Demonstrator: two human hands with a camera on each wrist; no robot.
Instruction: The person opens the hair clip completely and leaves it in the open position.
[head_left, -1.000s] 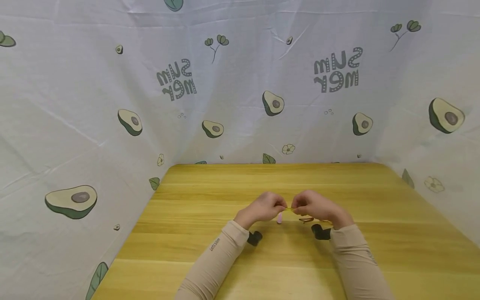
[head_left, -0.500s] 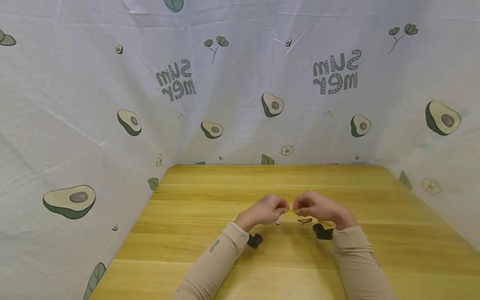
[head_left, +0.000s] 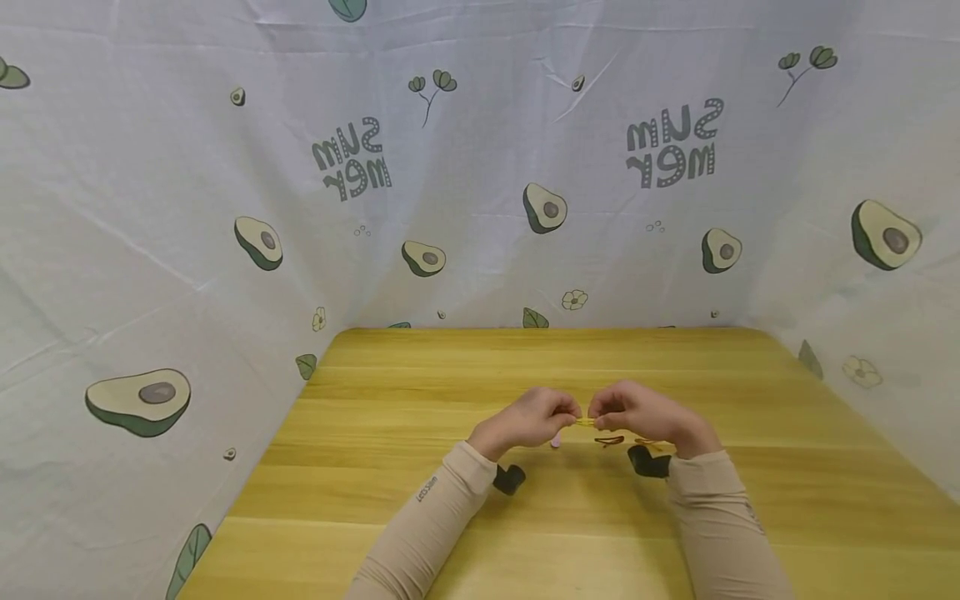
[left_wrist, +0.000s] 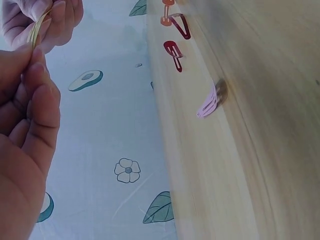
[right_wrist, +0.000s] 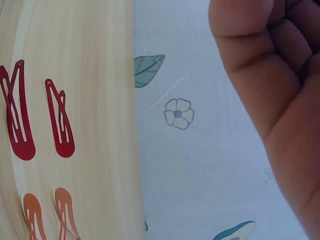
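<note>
A thin yellow hair clip (head_left: 585,422) is stretched level between the fingertips of both hands, above the table. My left hand (head_left: 527,418) pinches one end of the clip and my right hand (head_left: 643,413) pinches the other. In the left wrist view the yellow clip (left_wrist: 35,31) shows as a narrow curved strip, partly covered by fingers. Only part of the right hand (right_wrist: 280,90) appears in the right wrist view, without the clip. Below the hands lie a pink snap hair clip (left_wrist: 208,104), two red snap clips (right_wrist: 62,122) and two orange snap clips (right_wrist: 64,210).
The clips lie on a wood-grain table (head_left: 420,367). A pale curtain (head_left: 480,167) with avocado prints surrounds the table at the back and sides. Black wrist devices (head_left: 510,480) hang under both forearms.
Both hands, still holding the yellow clip, have shifted slightly right. More of the red and orange clips shows beneath the right hand. The head view has moved a little.
</note>
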